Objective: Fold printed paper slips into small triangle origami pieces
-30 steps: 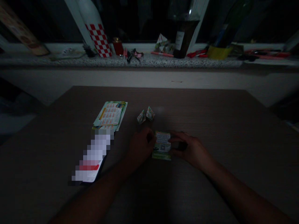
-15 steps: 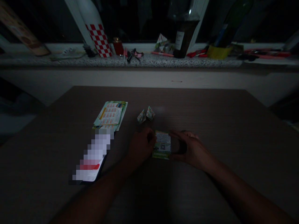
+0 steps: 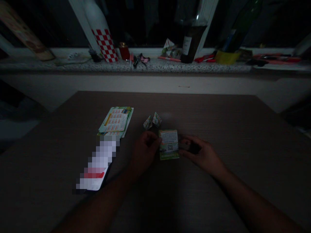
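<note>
In the head view a small printed paper (image 3: 169, 144), with text, a QR-like square and green borders, is between my hands. My left hand (image 3: 147, 147) pinches its left edge between thumb and curled fingers. At the right edge my right hand (image 3: 202, 155) has thumb and fingers apart, with the tips close to the paper; whether they touch it is too dark to tell. Just beyond are two small folded paper pieces (image 3: 147, 122) standing side by side. A stack of printed calendar sheets (image 3: 115, 119) lies further left.
A phone (image 3: 97, 181) with a lit, blurred screen lies left of my left forearm, against the stack. Along the stone windowsill (image 3: 157, 67) behind the table stand a checkered bottle (image 3: 106, 45), a dark cup (image 3: 190, 43), a red jar (image 3: 124, 51) and other small items.
The paper has shifted slightly away from me and sits at a small turn. My right hand's fingers have drawn back from its right edge. My left hand remains at the left edge.
</note>
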Tool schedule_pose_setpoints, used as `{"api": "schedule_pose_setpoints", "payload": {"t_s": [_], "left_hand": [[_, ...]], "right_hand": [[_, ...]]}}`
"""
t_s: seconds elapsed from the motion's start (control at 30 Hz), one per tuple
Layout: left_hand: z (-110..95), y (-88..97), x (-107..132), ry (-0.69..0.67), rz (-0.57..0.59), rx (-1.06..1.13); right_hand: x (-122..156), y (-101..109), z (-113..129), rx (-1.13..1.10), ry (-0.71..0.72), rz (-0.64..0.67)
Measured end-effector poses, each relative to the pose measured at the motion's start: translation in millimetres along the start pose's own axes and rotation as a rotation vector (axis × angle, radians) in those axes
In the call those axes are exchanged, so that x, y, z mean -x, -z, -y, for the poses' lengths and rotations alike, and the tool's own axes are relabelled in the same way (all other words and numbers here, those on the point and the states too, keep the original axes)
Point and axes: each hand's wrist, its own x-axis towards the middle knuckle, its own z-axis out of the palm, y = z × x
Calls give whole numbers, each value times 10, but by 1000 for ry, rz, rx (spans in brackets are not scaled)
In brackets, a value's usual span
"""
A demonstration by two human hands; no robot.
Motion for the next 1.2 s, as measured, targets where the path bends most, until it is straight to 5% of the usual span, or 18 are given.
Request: {"api": "schedule_pose_setpoints", "payload": {"t_s": [0.17,0.37,0.5,0.63,0.83,0.9,1.2], "left_hand": [[-117,-8,142,-166,-70,-87],[-213,36,234,-675,246,-396],[-226,52,204,-831,344,-530],[-265,75,205,-870,405,-560],[-248,9,225,-748,73,-620],[-217,-19,202,-686,49,-652],[-162,-20,142,-745,44,-660]], "right_hand": [[38,-77,116,-280,-145,23],[16,2,85,-604,-190,-11],[8,39,64,-637,-232,33],[41,29,72,-471,-172,11],[126,26,175,101,164,30],[139,21,204,213,292,57],[73,43,180,287,528,-55]]}}
